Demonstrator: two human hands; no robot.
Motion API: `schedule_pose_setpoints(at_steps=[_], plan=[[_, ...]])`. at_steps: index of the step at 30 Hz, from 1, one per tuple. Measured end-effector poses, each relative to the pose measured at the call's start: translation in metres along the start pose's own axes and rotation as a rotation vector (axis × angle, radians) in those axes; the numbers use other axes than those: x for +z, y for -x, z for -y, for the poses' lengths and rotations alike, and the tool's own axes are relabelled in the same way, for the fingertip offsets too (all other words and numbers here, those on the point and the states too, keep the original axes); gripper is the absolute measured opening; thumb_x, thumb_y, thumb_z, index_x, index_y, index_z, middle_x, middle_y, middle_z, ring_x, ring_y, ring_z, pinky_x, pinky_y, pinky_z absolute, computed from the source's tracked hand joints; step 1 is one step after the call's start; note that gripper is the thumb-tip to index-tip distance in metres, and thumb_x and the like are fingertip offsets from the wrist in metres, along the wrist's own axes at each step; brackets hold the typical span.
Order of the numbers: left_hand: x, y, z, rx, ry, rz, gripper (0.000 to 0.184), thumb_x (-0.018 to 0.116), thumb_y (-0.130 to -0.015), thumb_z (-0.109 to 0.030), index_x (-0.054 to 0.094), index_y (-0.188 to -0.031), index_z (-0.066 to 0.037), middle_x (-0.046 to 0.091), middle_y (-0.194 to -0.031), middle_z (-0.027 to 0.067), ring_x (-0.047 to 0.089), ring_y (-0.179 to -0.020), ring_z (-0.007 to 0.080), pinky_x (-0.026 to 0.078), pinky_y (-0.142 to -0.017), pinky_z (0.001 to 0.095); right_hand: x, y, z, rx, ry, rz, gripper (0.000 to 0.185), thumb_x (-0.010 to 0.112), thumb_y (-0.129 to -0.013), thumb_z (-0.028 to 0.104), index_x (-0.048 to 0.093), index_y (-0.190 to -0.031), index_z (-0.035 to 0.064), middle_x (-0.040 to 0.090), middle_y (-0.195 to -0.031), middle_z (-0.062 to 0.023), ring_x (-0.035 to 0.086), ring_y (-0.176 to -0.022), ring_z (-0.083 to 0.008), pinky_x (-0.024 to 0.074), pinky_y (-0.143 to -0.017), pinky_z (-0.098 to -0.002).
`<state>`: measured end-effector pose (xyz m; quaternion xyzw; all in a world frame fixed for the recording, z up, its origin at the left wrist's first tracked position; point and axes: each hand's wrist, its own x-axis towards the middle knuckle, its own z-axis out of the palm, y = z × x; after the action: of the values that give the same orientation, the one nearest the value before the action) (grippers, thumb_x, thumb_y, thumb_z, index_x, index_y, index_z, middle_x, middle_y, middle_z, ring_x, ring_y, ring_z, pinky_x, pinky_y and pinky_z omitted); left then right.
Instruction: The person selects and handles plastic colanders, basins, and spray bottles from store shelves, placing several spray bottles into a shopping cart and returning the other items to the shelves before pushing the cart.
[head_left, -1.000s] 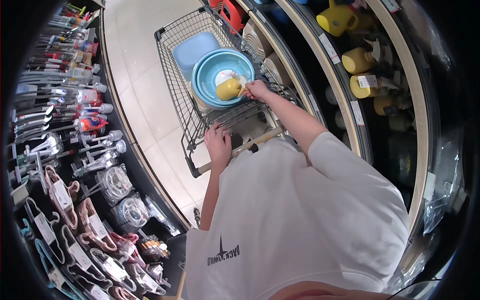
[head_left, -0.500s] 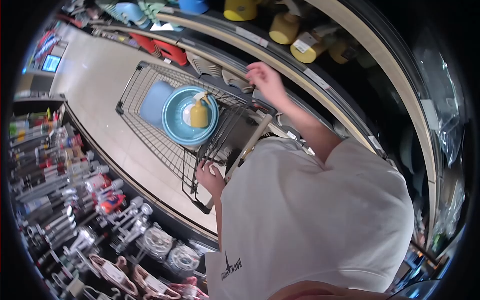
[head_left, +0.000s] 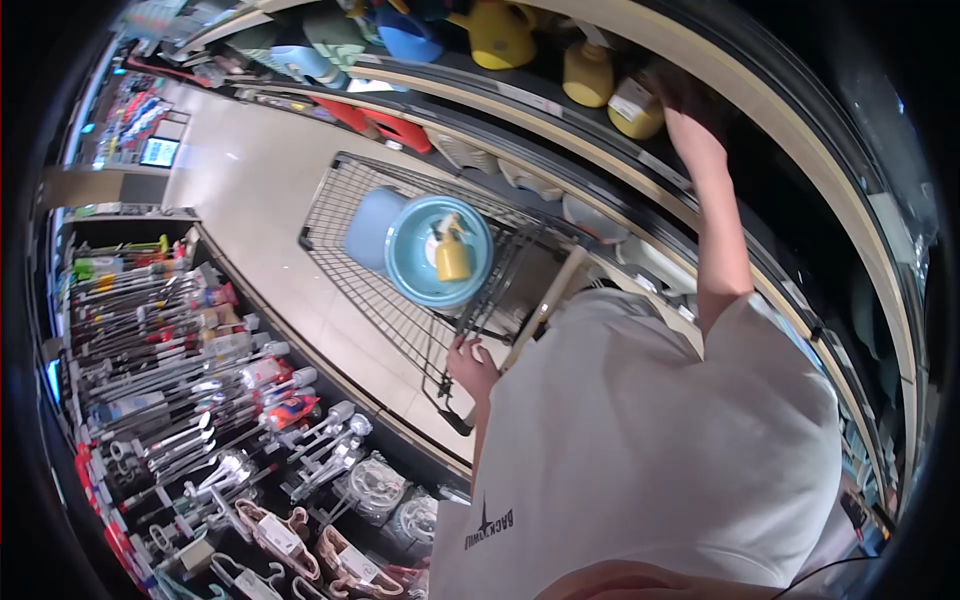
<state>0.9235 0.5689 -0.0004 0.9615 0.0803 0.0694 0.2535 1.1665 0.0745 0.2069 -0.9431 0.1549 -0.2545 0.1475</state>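
My right hand [head_left: 690, 112] is stretched up into a dark shelf, beside a yellow bottle [head_left: 632, 122] with a white tag. Shadow hides its fingers, so I cannot tell if they grip anything. Lower left, my left hand [head_left: 473, 366] is at the near side of a shopping cart [head_left: 345, 270], fingers loosely apart and nothing seen in them. Whether it touches the cart frame is unclear. Inside the cart, a yellow spray bottle [head_left: 452, 260] lies in a round blue basin [head_left: 400, 272]. A light blue flat-looking item [head_left: 368, 225] sits beside the basin.
More yellow containers, including a bottle [head_left: 587, 75] and a watering can [head_left: 500, 38], stand along the shelf near a blue one [head_left: 408, 38]. Opposite, a rack displays kitchen utensils [head_left: 200, 400] and hangers [head_left: 275, 535]. Tiled floor [head_left: 265, 150] runs between them.
My right hand has moved from above the cart's shelf side up into the shelf by the yellow bottles. The cart appears further right in view; my left hand stays beside it.
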Motion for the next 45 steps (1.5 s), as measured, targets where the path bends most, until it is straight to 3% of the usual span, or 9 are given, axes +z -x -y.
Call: schedule_pose_setpoints(at_steps=[8,12,18,25,28,33,36,37,45], plan=[[-0.002,-0.001,0.001,-0.029,0.027,-0.018,0.013,0.068,-0.086,-0.013,0.072,-0.098,-0.01,0.063,-0.126,0.0141,0.056,-0.12,0.0368,0.041,-0.103,0.0509,-0.022,0.002,-0.018,0.174,-0.004,0.059,0.049,0.059,-0.102,0.046,0.068,-0.126,0.0046,0.063,-0.136,-0.0243,0.059,-0.126,-0.0423,0.0473,-0.104,-0.0484],[-0.001,-0.001,0.001,-0.01,0.027,-0.059,0.012,0.069,-0.087,-0.013,0.072,-0.098,-0.011,0.064,-0.124,0.0124,0.057,-0.118,0.0356,0.04,-0.102,0.0505,0.028,-0.003,-0.095,0.178,-0.237,-0.176,0.045,0.053,-0.106,0.041,0.068,-0.127,0.0038,0.071,-0.119,-0.0206,0.068,-0.111,-0.0344,0.0515,-0.094,-0.044],[-0.003,-0.001,-0.004,-0.032,0.019,-0.072,0.011,0.069,-0.087,-0.014,0.074,-0.097,-0.012,0.065,-0.123,0.0107,0.058,-0.118,0.0345,0.04,-0.102,0.0498,0.038,0.009,-0.103,0.424,-0.91,0.047,0.04,0.056,-0.105,0.037,0.07,-0.116,0.0022,0.066,-0.094,-0.0088,0.06,-0.084,-0.0194,0.0472,-0.077,-0.0328],[-0.005,-0.011,-0.006,-0.048,0.028,-0.01,0.015,0.069,-0.09,-0.017,0.074,-0.103,-0.013,0.064,-0.123,0.0135,0.058,-0.117,0.0352,0.04,-0.103,0.0504,-0.008,0.04,0.02,0.434,-1.244,0.323,0.028,0.051,-0.102,0.03,0.063,-0.11,0.0054,0.059,-0.085,-0.0007,0.052,-0.064,-0.0058,0.0394,-0.053,-0.0223],[-0.015,-0.031,-0.035,-0.012,0.264,-0.021,0.029,0.067,-0.098,-0.027,0.069,-0.123,-0.012,0.063,-0.132,0.0153,0.056,-0.126,0.0337,0.041,-0.108,0.0502,-0.03,0.053,0.083,0.18,-1.355,0.535,0.015,0.045,-0.1,0.02,0.048,-0.114,0.015,0.052,-0.089,0.001,0.048,-0.061,-0.003,0.0349,-0.047,-0.0175],[-0.059,-0.056,-0.105,-0.276,1.751,0.47,0.071,0.05,-0.109,-0.049,0.018,-0.164,-0.019,0.034,-0.164,0.0126,0.044,-0.144,0.0321,0.04,-0.115,0.0593,-0.018,0.092,0.136,0.098,-1.283,0.759,0.022,0.05,-0.095,0.006,0.049,-0.115,0.0147,0.05,-0.091,0.0007,0.051,-0.074,-0.0064,0.041,-0.056,-0.021],[-0.099,-0.063,-0.143,-0.091,1.785,0.487,0.083,0.051,-0.105,-0.057,0.008,-0.166,-0.021,0.026,-0.166,0.0133,0.044,-0.145,0.0358,0.046,-0.108,0.0642,-0.006,0.109,0.147,-0.148,-1.218,0.842,0.032,0.05,-0.095,0.0,0.047,-0.126,0.0091,0.055,-0.093,-0.0021,0.053,-0.077,-0.0072,0.043,-0.067,-0.024],[-0.105,-0.073,-0.15,-0.476,1.605,0.523,0.092,0.061,-0.099,-0.059,0.011,-0.166,-0.021,0.031,-0.163,0.0137,0.044,-0.145,0.0356,0.05,-0.106,0.0605,-0.01,0.113,0.158,-0.135,-1.297,0.851,0.034,0.05,-0.095,-0.001,0.046,-0.128,0.0086,0.055,-0.092,-0.0023,0.051,-0.074,-0.0064,0.0407,-0.063,-0.0227],[-0.095,-0.055,-0.126,-0.242,1.461,0.273,0.071,0.062,-0.097,-0.014,0.026,-0.158,-0.012,0.043,-0.149,0.0132,0.048,-0.137,0.0258,0.041,-0.115,0.0392,-0.013,0.132,0.179,-0.024,-1.361,1.019,0.049,0.055,-0.101,0.005,0.042,-0.149,0.005,0.063,-0.095,-0.0022,0.055,-0.079,-0.0075,0.0454,-0.071,-0.0238]])
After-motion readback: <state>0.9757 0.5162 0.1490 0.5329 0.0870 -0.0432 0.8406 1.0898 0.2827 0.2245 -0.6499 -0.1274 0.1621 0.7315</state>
